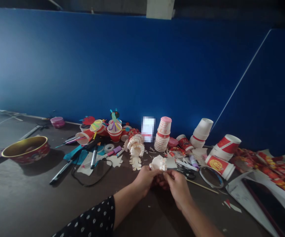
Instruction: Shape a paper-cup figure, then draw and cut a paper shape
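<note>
My left hand [144,180] and my right hand [178,187] meet low in the middle of the view, and both pinch a white paper cup cut into curled strips [159,163]. Part of the cup is hidden by my fingers. Just beyond my hands, a similar curled paper-strip craft [135,147] stands beside small paper cutouts [136,163]. Black scissors [188,174] and a thin wooden skewer [202,186] lie to the right of my right hand. My left sleeve [93,219] is dark with white dots.
Stacked paper cups [162,134], markers [93,157], tape [109,148] and colourful cup crafts [98,130] crowd the dark table [29,197] against a blue wall [122,65]. A gold-rimmed bowl [26,149] stands at left; red patterned paper [275,172] and a dark tablet [268,210] lie at right.
</note>
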Tool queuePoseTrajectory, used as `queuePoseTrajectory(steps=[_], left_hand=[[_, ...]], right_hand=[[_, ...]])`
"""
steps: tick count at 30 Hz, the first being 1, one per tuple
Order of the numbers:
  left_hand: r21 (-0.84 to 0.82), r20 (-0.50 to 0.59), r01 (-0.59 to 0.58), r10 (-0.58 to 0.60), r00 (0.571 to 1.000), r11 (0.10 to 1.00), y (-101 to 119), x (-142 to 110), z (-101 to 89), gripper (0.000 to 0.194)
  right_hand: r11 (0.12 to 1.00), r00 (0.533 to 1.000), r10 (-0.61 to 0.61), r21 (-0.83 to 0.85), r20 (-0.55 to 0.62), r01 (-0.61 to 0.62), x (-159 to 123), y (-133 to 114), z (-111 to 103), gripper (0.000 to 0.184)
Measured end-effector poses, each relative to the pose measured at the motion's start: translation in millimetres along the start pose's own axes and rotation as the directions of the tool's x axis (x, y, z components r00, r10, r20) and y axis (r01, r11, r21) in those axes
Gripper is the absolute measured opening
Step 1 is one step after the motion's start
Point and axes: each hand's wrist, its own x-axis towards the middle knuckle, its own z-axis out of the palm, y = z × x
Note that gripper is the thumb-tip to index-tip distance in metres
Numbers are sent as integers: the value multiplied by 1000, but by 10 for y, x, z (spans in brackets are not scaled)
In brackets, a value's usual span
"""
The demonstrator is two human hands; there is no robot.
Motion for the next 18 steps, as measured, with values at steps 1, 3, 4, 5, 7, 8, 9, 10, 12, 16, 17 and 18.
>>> queuePoseTrajectory(steps=[1, 3, 4, 5, 7, 8, 9, 10, 12, 16, 17, 18], left_hand=[[-8, 1, 8, -8, 1000, 1000, 3, 0, -2, 18], [-25, 9, 30, -30, 1000, 999, 16, -4, -5, 18], [-32, 13, 42, -42, 999, 999, 25, -8, -5, 17], [-38, 17, 53, -53, 998, 998, 35, -13, -5, 17], [-39, 22, 67, -67, 998, 997, 54, -24, -2, 17], [-38, 21, 73, -72, 997, 997, 64, -29, 0, 18], [-36, 20, 80, -79, 997, 996, 72, -33, 1, 19], [-35, 18, 89, -88, 996, 995, 81, -38, 3, 19], [-37, 18, 113, -112, 994, 993, 97, -45, 5, 19], [-51, 42, 147, -145, 989, 988, 129, -60, 5, 17], [-52, 52, 154, -151, 987, 987, 136, -63, 4, 16], [-52, 61, 160, -157, 986, 986, 141, -66, 3, 16]], right_hand=[[1000, 1000, 4, 1, 1, -4, -4, -7, 2, 19], [1000, 1000, 3, -11, 6, -3, -11, -22, 4, 22], [1000, 1000, -4, -23, 8, 4, -14, -28, 4, 24], [999, 1000, -13, -39, 9, 14, -16, -33, 3, 25], [995, 999, -45, -88, 12, 46, -15, -36, -4, 28], [991, 998, -64, -115, 15, 66, -12, -35, -11, 29], [987, 996, -84, -138, 19, 86, -8, -31, -18, 31], [982, 995, -102, -158, 24, 104, -3, -26, -27, 32], [974, 991, -128, -186, 28, 131, 4, -15, -45, 33], [965, 986, -160, -204, 39, 165, 4, -7, -65, 32], [963, 985, -166, -206, 44, 172, 1, -9, -67, 32], [962, 984, -171, -210, 47, 177, -2, -13, -66, 31]])
